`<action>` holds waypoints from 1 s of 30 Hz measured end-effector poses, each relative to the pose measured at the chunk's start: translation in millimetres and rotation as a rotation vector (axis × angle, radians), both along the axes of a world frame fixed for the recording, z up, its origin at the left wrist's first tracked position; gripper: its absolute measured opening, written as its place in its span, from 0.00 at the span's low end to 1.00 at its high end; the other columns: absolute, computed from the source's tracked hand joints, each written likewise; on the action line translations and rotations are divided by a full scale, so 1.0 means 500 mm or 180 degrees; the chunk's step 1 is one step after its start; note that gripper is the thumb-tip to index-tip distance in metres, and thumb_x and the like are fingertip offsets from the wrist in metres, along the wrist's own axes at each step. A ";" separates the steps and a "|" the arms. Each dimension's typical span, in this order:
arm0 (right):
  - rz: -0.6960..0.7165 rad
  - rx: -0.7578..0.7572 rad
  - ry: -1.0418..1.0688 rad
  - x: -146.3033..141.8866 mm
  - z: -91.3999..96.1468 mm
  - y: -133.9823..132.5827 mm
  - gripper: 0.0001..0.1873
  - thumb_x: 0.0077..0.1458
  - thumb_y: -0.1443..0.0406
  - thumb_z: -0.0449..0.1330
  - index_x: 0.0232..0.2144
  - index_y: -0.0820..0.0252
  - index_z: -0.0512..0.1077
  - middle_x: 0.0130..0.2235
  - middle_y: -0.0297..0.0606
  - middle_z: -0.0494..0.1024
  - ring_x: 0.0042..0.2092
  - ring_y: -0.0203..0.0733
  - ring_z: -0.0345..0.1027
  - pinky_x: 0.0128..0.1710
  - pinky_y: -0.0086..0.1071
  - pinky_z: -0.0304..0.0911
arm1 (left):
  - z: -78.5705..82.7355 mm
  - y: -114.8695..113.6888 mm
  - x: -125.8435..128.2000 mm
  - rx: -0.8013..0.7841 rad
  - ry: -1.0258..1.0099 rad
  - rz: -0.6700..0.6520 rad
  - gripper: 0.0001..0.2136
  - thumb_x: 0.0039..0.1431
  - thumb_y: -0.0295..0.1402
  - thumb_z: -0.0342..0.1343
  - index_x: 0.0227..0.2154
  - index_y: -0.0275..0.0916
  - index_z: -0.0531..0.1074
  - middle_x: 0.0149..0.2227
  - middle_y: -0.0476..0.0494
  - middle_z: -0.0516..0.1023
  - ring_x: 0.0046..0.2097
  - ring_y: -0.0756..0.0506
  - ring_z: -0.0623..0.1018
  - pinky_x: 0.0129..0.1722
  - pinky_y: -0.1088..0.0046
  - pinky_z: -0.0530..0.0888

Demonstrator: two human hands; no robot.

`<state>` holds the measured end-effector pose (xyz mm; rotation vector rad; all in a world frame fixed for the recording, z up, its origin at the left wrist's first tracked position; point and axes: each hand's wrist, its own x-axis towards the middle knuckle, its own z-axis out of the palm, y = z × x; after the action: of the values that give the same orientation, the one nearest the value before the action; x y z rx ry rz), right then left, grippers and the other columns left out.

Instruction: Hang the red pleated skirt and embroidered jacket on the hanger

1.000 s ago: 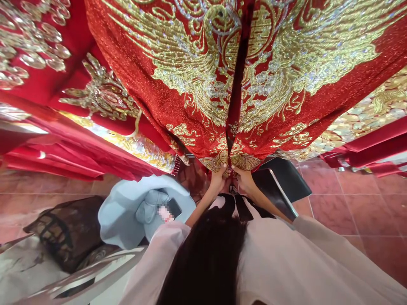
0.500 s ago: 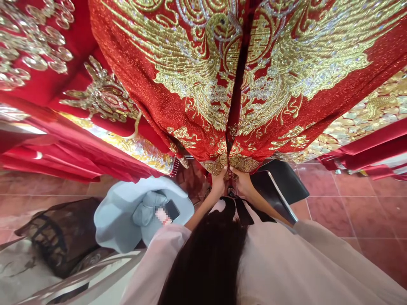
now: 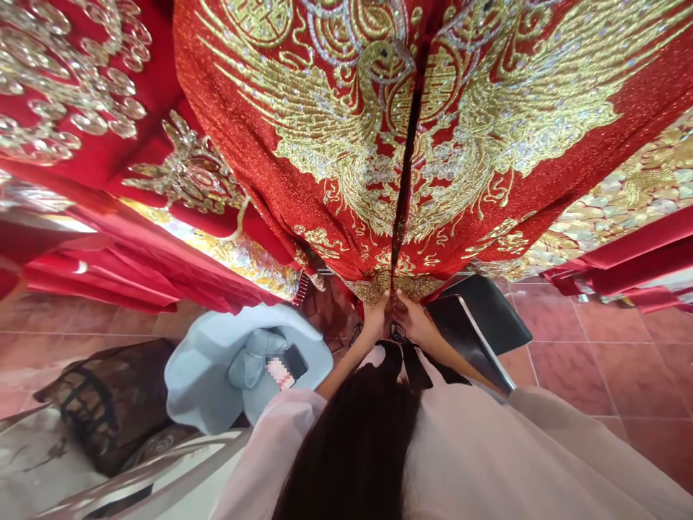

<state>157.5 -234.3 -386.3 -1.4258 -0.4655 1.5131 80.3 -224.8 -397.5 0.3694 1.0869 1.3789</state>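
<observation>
A red garment [image 3: 336,180] with heavy gold embroidery hangs in front of me, split by a dark centre opening. My left hand [image 3: 375,315] pinches the left side of its lower hem. My right hand [image 3: 412,318] pinches the right side of the hem, just beside the left hand. Both hands meet at the bottom of the centre opening. My long dark hair [image 3: 351,448] and pale sleeves fill the lower part of the view.
More red and gold garments [image 3: 81,94] hang at left and right. A pale blue cloth [image 3: 216,368] with a phone [image 3: 295,359] on it lies at lower left beside a dark bag [image 3: 102,404]. A black chair [image 3: 481,318] stands on the red tiled floor [image 3: 595,361].
The two front edges of the garment have come closer together at the hem. My hands have shifted slightly lower and closer to each other.
</observation>
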 end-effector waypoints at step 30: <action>0.0913 -0.0309 -0.0143 0.006 0.101 0.035 0.10 0.37 0.62 0.55 0.12 0.61 0.64 0.10 0.26 0.53 0.14 0.24 0.36 0.14 0.24 0.34 | 0.007 -0.016 -0.023 -0.0025 0.0621 -0.0015 0.07 0.41 0.28 0.66 0.21 0.37 0.72 0.26 0.49 0.73 0.30 0.49 0.70 0.39 0.72 0.67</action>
<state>160.4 -216.6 -335.9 -1.5198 -0.6540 1.7538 69.1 -232.7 -394.1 0.5087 1.2497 1.3546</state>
